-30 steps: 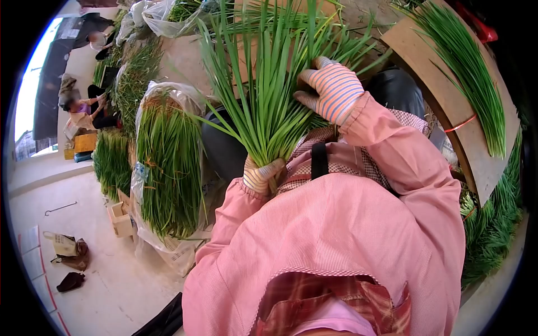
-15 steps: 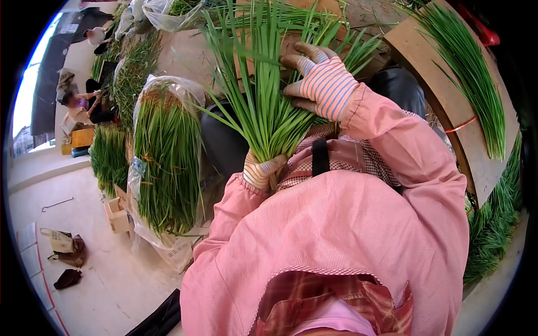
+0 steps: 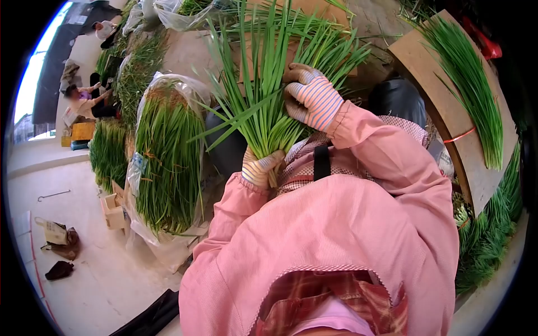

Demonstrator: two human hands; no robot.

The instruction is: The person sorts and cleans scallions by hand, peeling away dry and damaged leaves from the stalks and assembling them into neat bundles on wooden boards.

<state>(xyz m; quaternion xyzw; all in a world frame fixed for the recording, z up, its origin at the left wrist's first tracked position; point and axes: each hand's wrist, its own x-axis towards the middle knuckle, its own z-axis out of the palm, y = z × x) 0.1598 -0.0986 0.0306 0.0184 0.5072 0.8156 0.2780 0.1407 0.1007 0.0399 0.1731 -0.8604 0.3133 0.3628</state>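
Observation:
My left hand (image 3: 262,167), in a striped work glove, is wrapped round the base of a bunch of garlic chives (image 3: 263,115). The leaves fan upward and outward from that grip, over my lap. At the bunch's right side my right hand (image 3: 314,99), also gloved, has its fingers curled in against the leaves. One loose blade slants across the bunch toward those fingertips, which are partly hidden. Behind the bunch, more chives (image 3: 330,53) lie over a piece of cardboard.
On the left stands a plastic bag (image 3: 196,87) packed with chives. A red-tied bundle (image 3: 476,95) rests on a board (image 3: 448,84) at the right, with more greens (image 3: 490,241) below. Two people (image 3: 84,101) sit at the far left near a small wooden box (image 3: 114,213).
My right hand has moved slightly down and its fingers have curled in more. A blade now slants leftward across the bunch. My left hand keeps its grip.

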